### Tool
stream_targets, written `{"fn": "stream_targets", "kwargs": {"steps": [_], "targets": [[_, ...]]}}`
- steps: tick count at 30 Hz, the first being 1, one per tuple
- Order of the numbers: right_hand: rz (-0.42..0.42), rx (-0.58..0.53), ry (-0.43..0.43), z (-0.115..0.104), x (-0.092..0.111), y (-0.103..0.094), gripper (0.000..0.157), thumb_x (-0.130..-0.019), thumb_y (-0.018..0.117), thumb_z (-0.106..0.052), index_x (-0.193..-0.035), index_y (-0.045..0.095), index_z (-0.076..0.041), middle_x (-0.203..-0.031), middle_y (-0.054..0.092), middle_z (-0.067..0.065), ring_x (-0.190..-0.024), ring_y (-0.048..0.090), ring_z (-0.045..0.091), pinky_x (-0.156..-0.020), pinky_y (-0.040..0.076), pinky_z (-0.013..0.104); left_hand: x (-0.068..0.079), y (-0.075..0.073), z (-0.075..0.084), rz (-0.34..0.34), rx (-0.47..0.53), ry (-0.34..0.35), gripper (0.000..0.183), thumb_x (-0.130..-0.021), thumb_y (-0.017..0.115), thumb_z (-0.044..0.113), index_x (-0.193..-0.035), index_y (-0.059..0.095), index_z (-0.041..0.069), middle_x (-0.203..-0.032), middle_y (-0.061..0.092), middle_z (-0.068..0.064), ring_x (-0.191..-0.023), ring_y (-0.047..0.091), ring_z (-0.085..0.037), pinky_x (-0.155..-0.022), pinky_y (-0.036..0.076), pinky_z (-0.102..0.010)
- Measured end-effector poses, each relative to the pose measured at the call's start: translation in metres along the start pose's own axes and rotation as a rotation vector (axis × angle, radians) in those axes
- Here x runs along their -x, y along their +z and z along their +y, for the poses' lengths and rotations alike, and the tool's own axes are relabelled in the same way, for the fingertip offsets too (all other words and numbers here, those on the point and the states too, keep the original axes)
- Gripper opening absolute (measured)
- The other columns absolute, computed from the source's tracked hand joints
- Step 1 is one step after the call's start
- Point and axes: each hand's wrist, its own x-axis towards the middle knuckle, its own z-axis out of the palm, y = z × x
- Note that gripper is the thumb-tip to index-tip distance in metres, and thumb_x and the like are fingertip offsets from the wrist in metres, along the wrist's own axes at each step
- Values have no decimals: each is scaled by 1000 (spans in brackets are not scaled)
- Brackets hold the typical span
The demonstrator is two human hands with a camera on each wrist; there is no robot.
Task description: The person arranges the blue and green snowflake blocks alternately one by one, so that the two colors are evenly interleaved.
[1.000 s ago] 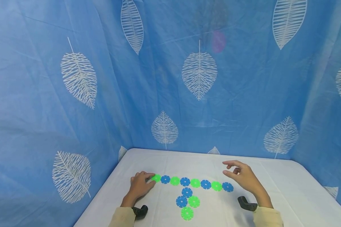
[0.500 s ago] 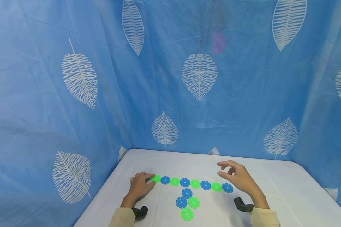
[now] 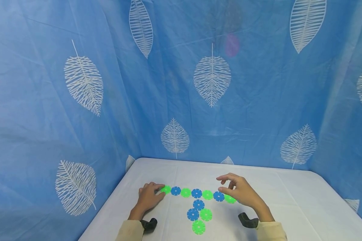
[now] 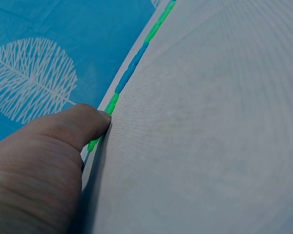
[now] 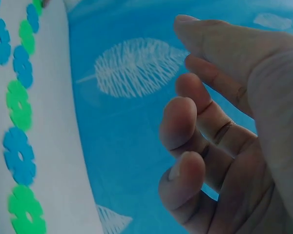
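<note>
Flat notched plastic discs, alternating green and blue, lie in a row on the white table. At the row's left end my left hand point(image 3: 148, 196) pinches a green notched disc point(image 3: 167, 189) between thumb and index finger; in the left wrist view the thumb point(image 4: 85, 124) presses at its edge. My right hand point(image 3: 242, 191) hovers over the right part of the row, fingers loosely bent and holding nothing. Beneath it a green disc point(image 3: 230, 198) is partly covered, and the blue disc at the right end is almost wholly hidden. A blue disc point(image 3: 219, 196) shows by the right thumb.
Below the row's middle, a short stem has two blue discs point(image 3: 193, 214), a green disc point(image 3: 206, 214) beside them and another green disc point(image 3: 198, 227) nearest me. A blue curtain point(image 3: 253, 100) with white leaf prints rises behind the white table point(image 3: 307, 201).
My right hand has moved left from beyond the row's right end to above its last discs, covering the end blue one. My left hand has stayed on the green disc.
</note>
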Motion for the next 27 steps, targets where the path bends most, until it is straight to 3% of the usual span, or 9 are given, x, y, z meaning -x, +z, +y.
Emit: {"fn": "stream_targets", "kwargs": {"steps": [5,14,21,27], "targets": [[-61,-41,-3,0,-3,12,33,-91,74,-36,-121,68,-27,-106,65,0,-68,57,8,-57,47,26,0,-1,1,-4,3,-9,33,-85,76,37,-117,75,28,-96,66,7,-92,51,-13,-81,30,-40],[-174,-100,4,1,-7,33,37,-90,75,-33,-124,67,-21,-112,64,16,-65,54,7,-58,46,27,-1,-2,0,-6,5,-6,34,-85,76,37,-117,75,28,-96,64,8,-92,50,-12,-81,29,-39],[-285,-129,55,10,-7,49,41,-90,75,-28,-126,67,-10,-114,65,14,-71,56,11,-63,49,29,-2,0,-1,-6,-4,-4,34,-85,76,38,-117,74,28,-95,64,8,-91,50,-12,-80,29,-39],[-340,-146,82,18,-6,58,36,-91,74,-26,-124,68,-12,-112,65,10,-71,58,12,-63,49,30,0,1,-2,-7,-10,-7,34,-84,76,38,-117,74,29,-96,64,8,-92,51,-12,-80,29,-39]]}}
